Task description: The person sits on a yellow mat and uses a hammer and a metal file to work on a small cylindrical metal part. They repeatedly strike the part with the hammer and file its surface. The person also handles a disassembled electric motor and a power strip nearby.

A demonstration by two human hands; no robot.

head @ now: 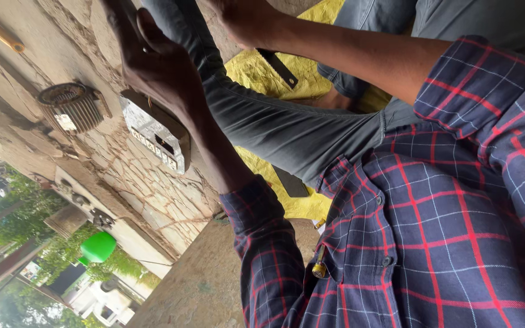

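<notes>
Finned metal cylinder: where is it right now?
Head view, left side: the finned metal cylinder lies on the stone paving, just left of the grey metal block.

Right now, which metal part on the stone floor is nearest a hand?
The flat rectangular box, just beside the left hand; the round ribbed part lies farther off.

Ribbed motor casing (71, 108) (green tank (98, 247) beyond)

Flat metal plate (156, 135) tilted on stone ground
</notes>
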